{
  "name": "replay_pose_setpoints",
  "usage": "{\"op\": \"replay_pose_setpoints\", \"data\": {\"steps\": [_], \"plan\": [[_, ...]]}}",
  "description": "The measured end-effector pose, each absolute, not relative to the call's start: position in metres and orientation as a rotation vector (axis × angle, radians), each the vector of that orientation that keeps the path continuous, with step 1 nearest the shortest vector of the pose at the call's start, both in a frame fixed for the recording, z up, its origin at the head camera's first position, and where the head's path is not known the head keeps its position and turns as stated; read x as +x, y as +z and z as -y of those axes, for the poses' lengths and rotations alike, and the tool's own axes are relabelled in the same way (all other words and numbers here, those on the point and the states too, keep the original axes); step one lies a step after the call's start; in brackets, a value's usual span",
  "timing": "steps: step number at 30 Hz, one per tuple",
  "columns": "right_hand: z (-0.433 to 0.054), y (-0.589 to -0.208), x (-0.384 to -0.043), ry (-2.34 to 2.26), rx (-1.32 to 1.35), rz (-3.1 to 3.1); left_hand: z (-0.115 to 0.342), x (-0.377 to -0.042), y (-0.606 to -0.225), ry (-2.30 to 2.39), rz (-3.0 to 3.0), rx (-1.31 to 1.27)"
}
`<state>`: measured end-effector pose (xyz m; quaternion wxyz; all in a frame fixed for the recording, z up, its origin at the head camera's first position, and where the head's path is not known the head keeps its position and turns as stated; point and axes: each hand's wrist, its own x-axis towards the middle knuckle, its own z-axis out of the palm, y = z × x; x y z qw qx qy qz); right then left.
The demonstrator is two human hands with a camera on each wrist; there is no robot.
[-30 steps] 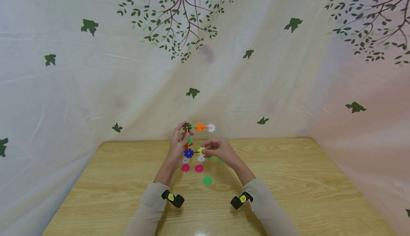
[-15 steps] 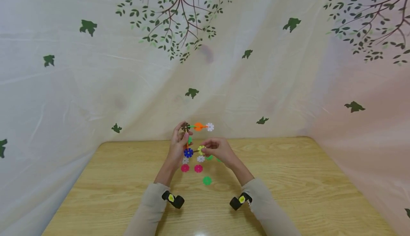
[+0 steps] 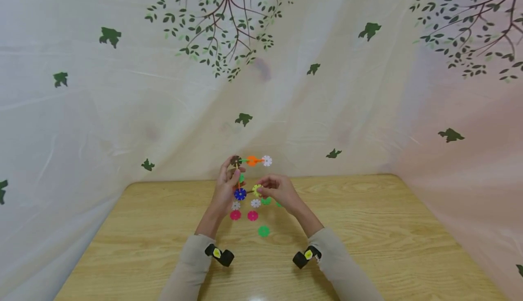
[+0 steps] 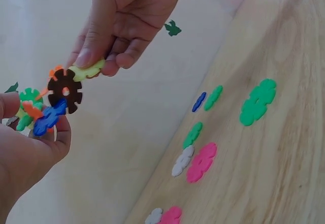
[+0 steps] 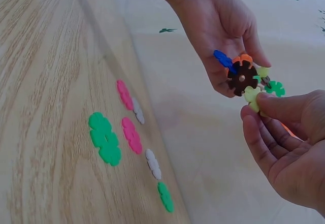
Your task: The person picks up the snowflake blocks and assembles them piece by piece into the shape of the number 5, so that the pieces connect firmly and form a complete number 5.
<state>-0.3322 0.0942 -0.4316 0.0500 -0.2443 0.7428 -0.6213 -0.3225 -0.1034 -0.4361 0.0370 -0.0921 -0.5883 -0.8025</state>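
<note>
My left hand [image 3: 224,189] holds a chain of slotted snowflake discs above the table. From a dark brown disc [image 3: 236,160] at its top, a row runs right through an orange disc [image 3: 252,160] to a white disc [image 3: 267,160]. At the lower end is a blue disc [image 3: 240,194], slotted to another brown disc [image 4: 65,94] that appears edge-on in the head view. My right hand [image 3: 282,193] pinches a yellow disc [image 5: 252,98] between thumb and fingers, against that brown disc's edge. Whether their slots are fully engaged I cannot tell.
Loose discs lie flat on the wooden table [image 3: 367,237] beneath my hands: a near green disc [image 3: 263,231], two pink discs [image 3: 253,215], two white discs [image 3: 255,203], further green discs [image 3: 266,200] and a blue disc [image 4: 199,102]. A leaf-printed curtain [image 3: 184,110] hangs behind.
The yellow disc and my right fingertips have risen slightly relative to the blue disc. My left hand keeps its hold on the chain; the loose discs stay put.
</note>
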Motion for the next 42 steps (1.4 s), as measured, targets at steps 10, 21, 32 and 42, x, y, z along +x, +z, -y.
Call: {"op": "replay_pose_setpoints", "data": {"steps": [10, 21, 32, 42], "plan": [[-0.086, -0.436, -0.33, -1.934, -0.746, -2.245, 0.092, -0.32, -0.441, -2.425, 1.736, -0.264], [-0.08, -0.438, -0.327, -2.049, -0.723, -2.256, 0.089, -0.318, -0.438, -2.43, 1.67, -0.367], [-0.081, -0.437, -0.328, -2.059, -0.685, -2.22, 0.09, -0.32, -0.438, -2.497, 1.62, -0.343], [-0.091, -0.431, -0.33, -2.04, -0.665, -2.372, 0.09, -0.319, -0.437, -2.51, 1.799, -0.364]]}}
